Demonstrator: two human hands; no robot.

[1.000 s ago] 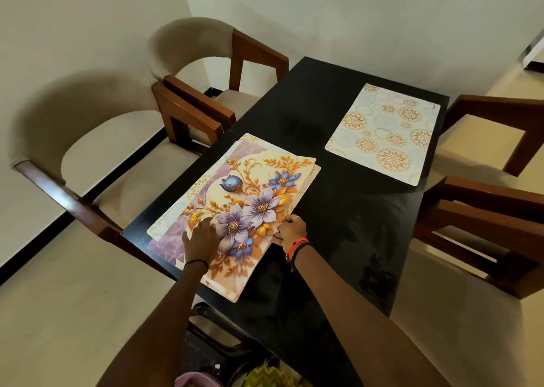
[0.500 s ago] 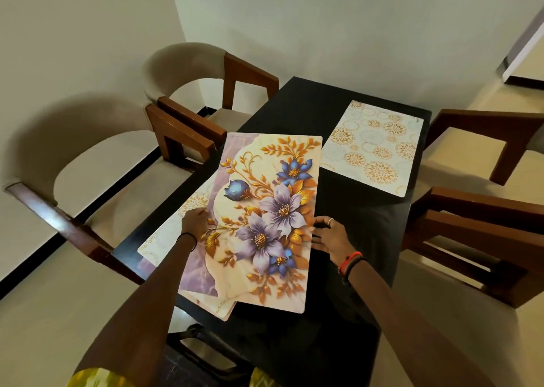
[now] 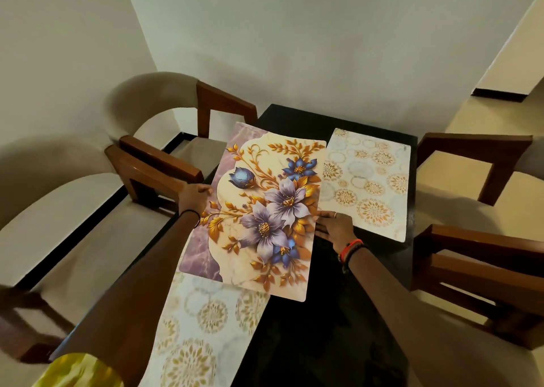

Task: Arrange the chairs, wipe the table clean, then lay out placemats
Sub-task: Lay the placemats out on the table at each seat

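Observation:
A floral placemat [image 3: 265, 210] with purple and blue flowers and gold leaves is lifted over the middle of the black table [image 3: 338, 313]. My left hand [image 3: 192, 195] grips its left edge and my right hand [image 3: 332, 225] pinches its right edge. Beneath its near end a pale placemat with gold circles [image 3: 203, 328] lies on the table's near left. Another pale circle-patterned placemat [image 3: 371, 180] lies at the far right of the table.
Two beige chairs with wooden arms [image 3: 153, 163] stand along the table's left side by the wall. Two more wooden-armed chairs [image 3: 477, 257] stand on the right. The table's far end meets the white wall.
Both hands have lifted the floral placemat off the pile and carried it farther along the table, uncovering the pale placemat beneath. The camera has tilted up.

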